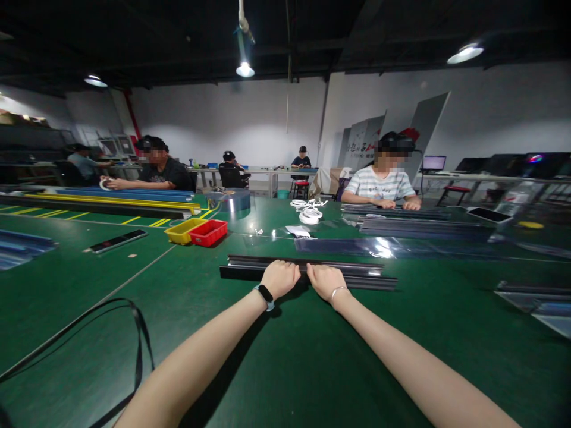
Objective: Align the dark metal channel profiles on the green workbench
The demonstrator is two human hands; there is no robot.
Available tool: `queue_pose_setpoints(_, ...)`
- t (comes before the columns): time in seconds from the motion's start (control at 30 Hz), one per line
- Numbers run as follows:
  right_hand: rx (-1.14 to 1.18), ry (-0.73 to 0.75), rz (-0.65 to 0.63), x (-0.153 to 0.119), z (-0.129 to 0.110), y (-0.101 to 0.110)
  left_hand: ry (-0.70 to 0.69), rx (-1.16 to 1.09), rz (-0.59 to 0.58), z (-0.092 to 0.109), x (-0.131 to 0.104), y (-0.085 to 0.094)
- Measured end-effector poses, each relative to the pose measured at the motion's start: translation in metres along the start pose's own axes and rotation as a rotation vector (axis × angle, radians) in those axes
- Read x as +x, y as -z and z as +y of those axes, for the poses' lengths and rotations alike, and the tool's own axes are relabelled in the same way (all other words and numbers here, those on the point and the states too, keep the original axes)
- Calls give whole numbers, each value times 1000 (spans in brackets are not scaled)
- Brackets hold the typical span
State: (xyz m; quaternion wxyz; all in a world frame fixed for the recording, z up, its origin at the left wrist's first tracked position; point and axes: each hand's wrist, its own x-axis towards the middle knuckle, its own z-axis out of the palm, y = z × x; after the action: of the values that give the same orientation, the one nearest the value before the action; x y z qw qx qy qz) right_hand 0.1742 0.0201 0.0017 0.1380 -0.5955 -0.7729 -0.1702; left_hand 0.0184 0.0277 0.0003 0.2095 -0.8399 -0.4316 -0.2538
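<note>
A long dark channel-shaped profile strip [250, 273] lies crosswise on the green table in front of me. My left hand [280, 278] is closed on its middle, fingers curled over and hidden from view. Close beside it, my right hand [328, 279] is also closed on the strip, with a small gap between the two hands. A watch [266, 293] is on my left wrist and a bracelet [339, 291] on my right. Beyond the strip lies a clear plastic sheet [348, 246] with glare on it.
Yellow [182, 232] and red trays [209, 233] stand left of centre. White coiled strips [310, 214] lie farther back. A black strap [140, 333] loops at lower left. Across the table sits a co-worker [383, 181] with more profiles [419, 226]. A phone [118, 241] lies at left.
</note>
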Motion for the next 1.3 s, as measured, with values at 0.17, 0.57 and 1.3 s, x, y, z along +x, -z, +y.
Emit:
queue_pose_setpoints(0.17, -4, 2, 4, 2, 3, 0, -10, -4, -19, 1, 12, -3)
queue_pose_setpoints(0.57, 42, 41, 63, 6, 12, -5, 23, -18, 26, 11, 12, -9)
queue_pose_setpoints(1.3, -31, 51, 28, -1, 9, 2, 117, -21, 18, 12, 8, -8)
